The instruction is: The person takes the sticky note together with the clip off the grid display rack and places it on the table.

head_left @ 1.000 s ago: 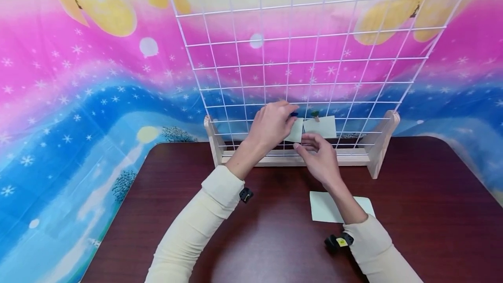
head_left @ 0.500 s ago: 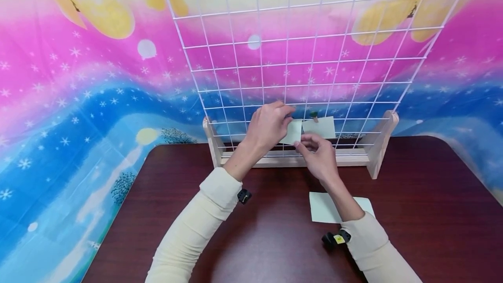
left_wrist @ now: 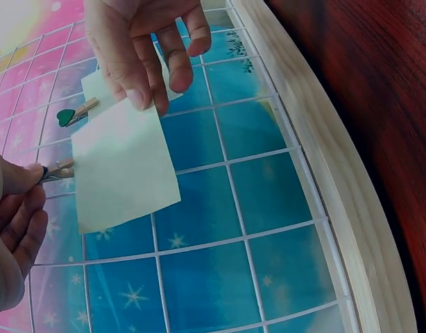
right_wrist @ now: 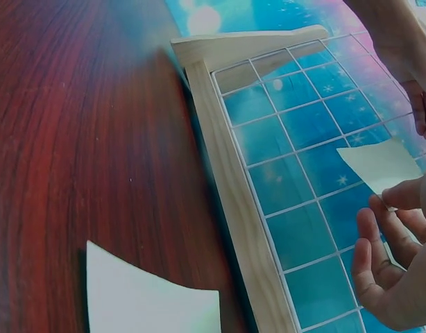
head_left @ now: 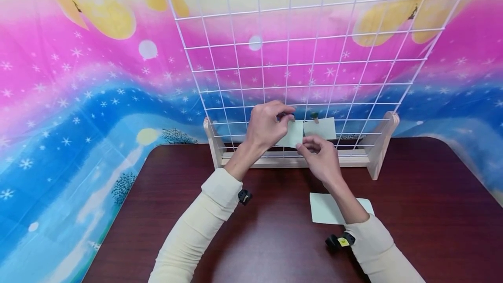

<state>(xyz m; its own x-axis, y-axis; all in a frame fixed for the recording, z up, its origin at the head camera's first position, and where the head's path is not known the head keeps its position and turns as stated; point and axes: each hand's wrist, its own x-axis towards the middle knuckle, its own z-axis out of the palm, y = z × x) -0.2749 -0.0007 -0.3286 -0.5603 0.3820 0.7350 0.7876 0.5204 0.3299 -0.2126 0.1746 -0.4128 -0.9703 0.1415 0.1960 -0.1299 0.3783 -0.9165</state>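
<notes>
My left hand pinches a small wooden clothespin with a dark blue head. The peg's tip meets the edge of a pale green sheet of paper in front of the white wire grid. Between thumb and fingers, my right hand pinches a lower corner of that same sheet. Beside it on the grid hangs another pale sheet, held by a wooden clothespin with a green heart. Whether the blue peg also grips a wire cannot be told.
A wooden stand holds the grid upright on the dark red-brown table. Another pale sheet lies on the table under my right forearm. Behind the grid hangs a colourful printed cloth.
My left hand has shifted slightly left, and the paper between the hands has moved a little left and down, showing more of itself. The right hand stays nearly in place, still gripping the corner.
</notes>
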